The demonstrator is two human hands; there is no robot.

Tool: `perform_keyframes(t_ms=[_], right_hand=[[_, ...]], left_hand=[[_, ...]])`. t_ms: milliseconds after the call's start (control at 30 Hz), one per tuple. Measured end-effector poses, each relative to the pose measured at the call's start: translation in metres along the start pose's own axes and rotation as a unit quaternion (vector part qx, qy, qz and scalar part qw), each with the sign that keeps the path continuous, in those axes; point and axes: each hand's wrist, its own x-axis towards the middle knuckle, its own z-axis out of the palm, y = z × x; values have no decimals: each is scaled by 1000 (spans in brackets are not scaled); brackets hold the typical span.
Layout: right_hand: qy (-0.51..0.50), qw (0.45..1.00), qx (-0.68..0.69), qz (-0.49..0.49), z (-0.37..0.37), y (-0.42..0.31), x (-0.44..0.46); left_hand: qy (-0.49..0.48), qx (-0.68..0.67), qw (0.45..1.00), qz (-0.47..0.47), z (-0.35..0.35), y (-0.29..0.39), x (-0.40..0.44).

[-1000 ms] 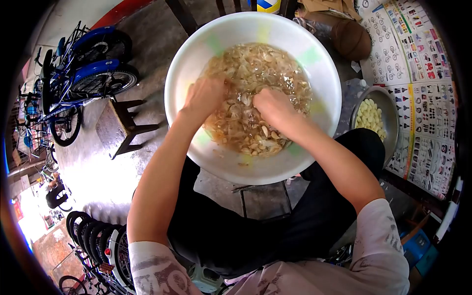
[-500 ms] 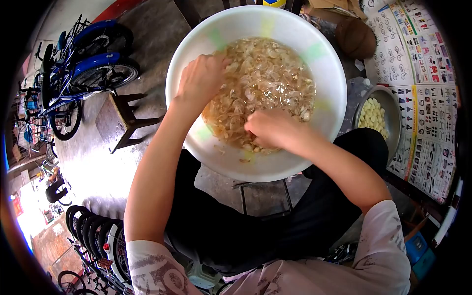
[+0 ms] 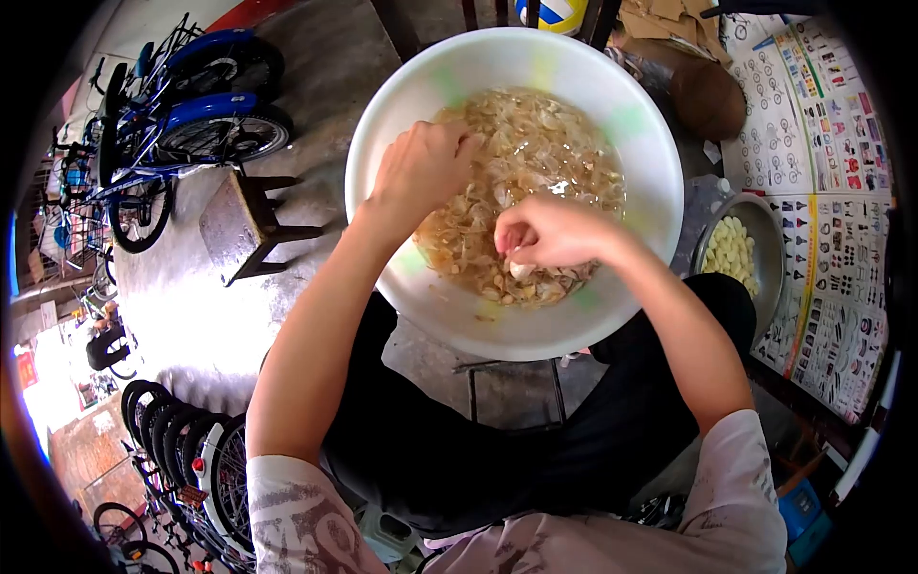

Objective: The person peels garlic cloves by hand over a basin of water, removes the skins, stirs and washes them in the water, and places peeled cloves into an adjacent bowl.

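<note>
A large white plastic basin (image 3: 368,143) holds water with many loose garlic skins (image 3: 535,134) floating in it. My right hand (image 3: 559,232) is over the near part of the water, its fingers pinched on a pale garlic clove (image 3: 521,271). At the basin's left side, my left hand (image 3: 421,170) is back up above the skins. Its fingers are curled down, and whatever they hold, if anything, is hidden. To the right, a metal bowl (image 3: 768,251) holds a pile of peeled garlic cloves (image 3: 729,251).
Printed sheets (image 3: 841,258) cover a surface on the right, beside the bowl. A small wooden stool (image 3: 229,225) stands on the floor to the left, near parked bicycles (image 3: 206,124). A yellow, blue and white ball (image 3: 555,13) lies behind the basin.
My right hand has lifted out of the skins, and a garlic clove now shows in its fingers. My left hand stays at the basin's left side. The view has shifted slightly.
</note>
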Motion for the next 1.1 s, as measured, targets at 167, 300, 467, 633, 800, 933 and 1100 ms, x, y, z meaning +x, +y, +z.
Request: perform_keyframes(t_ms=[167, 300, 467, 633, 800, 933, 1100], right_hand=[[107, 967, 229, -44, -22, 14, -4], [152, 929, 336, -20, -31, 2, -8], [190, 891, 411, -24, -30, 12, 2], [313, 935, 157, -60, -23, 28, 14], [368, 927, -64, -14, -21, 41, 16], [329, 937, -114, -2, -23, 48, 15], [315, 932, -163, 68, -17, 60, 24]], left_hand=[[-65, -144, 986, -49, -9, 1, -3], [-117, -276, 951, -79, -7, 6, -6], [-156, -236, 957, 59, 6, 3, -11], [-163, -124, 979, 19, 14, 3, -18], [-138, -56, 988, 36, 45, -2, -19], [-73, -51, 991, 101, 64, -3, -22], [-108, -29, 986, 125, 68, 6, -12]])
